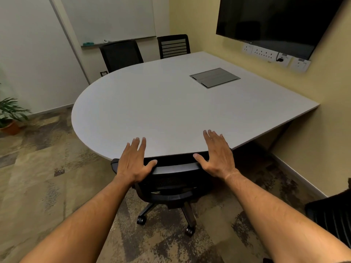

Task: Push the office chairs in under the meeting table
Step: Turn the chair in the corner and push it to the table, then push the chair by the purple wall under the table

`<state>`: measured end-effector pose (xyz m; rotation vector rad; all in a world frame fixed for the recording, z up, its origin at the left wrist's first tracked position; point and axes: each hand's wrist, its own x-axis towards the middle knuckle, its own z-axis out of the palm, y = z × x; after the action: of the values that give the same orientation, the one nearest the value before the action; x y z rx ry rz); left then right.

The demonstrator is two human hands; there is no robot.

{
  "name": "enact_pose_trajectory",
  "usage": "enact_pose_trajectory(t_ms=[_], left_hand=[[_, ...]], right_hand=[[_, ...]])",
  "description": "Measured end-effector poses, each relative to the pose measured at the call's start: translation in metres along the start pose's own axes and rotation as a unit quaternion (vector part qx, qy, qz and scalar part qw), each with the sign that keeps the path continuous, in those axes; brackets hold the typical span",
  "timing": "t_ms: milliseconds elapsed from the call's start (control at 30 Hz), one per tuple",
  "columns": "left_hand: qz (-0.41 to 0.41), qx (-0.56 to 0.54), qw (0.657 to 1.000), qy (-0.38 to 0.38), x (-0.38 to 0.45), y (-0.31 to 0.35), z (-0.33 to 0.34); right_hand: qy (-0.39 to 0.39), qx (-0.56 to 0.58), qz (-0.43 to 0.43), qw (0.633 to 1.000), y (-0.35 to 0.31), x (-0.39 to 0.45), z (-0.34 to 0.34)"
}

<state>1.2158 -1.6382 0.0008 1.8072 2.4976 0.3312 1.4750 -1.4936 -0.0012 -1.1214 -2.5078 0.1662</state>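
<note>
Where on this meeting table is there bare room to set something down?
Nearly all of the table top is bare, from the rounded left edge to the cable hatch. Only the near edge is crowded: left hand and right hand rest open over the chair back.

Pretty dim indoor light w/ soft shadows, mild sheen on the table (152, 103), wide-angle bending at edges, slightly soft overall.

The broad grey rounded-end meeting table (161, 103) lies bare apart from its flush metal cable hatch (215, 77) far right, while the black mesh office chair (176, 179) blocks the near edge and yellow wall (303, 130) closes the right
</note>
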Motion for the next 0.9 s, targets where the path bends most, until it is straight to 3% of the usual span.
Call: enact_pose_trajectory(t_ms=[233,467,667,900], left_hand=[[0.088,0.014,0.996,0.008,0.017,0.036,-0.008],[0.211,-0.001,0.977,-0.001,0.057,0.116,-0.006],[0.319,-0.028,0.947,-0.038,0.069,0.227,0.007],[0.414,-0.055,0.906,-0.067,0.059,0.361,0.02]], right_hand=[[0.026,-0.054,0.058,0.996,0.017,-0.021,-0.033],[0.055,-0.112,0.16,0.979,0.053,-0.071,-0.074],[0.079,-0.174,0.285,0.939,0.104,-0.14,-0.122],[0.089,-0.22,0.446,0.863,0.171,-0.219,-0.161]])
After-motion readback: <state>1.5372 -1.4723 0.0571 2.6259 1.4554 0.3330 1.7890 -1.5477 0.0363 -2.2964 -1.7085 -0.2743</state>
